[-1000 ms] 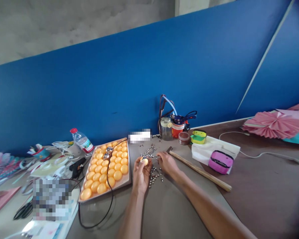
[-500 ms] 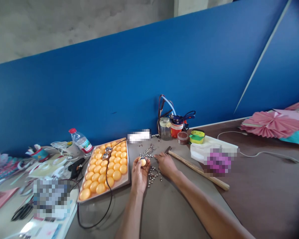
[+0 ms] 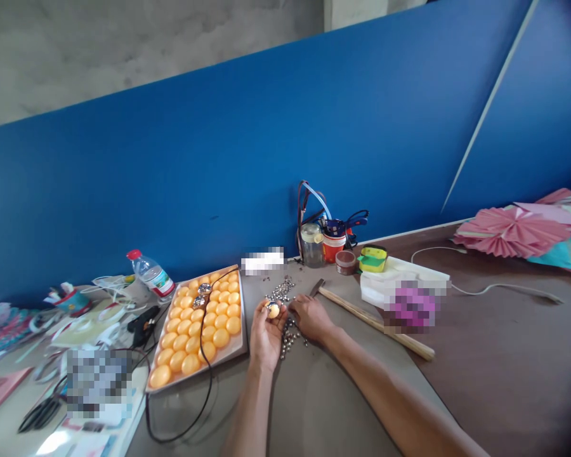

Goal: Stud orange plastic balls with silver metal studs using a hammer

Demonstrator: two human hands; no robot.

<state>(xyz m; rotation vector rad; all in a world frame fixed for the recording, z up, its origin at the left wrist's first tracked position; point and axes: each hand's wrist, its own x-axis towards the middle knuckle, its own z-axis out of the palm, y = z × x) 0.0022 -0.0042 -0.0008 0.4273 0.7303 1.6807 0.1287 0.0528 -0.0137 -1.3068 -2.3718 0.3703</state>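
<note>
My left hand (image 3: 266, 343) is wrapped round an orange plastic ball (image 3: 273, 310), with silvery studs showing on its upper side. Close beside it, my right hand (image 3: 314, 319) reaches in from the right, palm down, fingers bent together with the tips near the ball. Whatever lies between those fingertips is too small to make out. Shiny metal studs (image 3: 282, 291) are scattered on the table behind and between my hands. To the left stands a shallow box (image 3: 243, 336) filled with rows of orange balls (image 3: 220, 321); two of them are covered with silvery studs (image 3: 202, 295).
A wooden-handled hammer (image 3: 368, 315) lies right of my right hand. A black cord (image 3: 211, 377) crosses the box. Along the blue partition (image 3: 219, 158) stand a bottle (image 3: 152, 274), a glass jar (image 3: 313, 247) and an orange cup (image 3: 334, 249). Black scissors (image 3: 40, 412) lie at lower left.
My right hand has moved slightly left, from the studs by the hammer head toward the ball. My left hand still holds the ball. The view has shifted a little.
</note>
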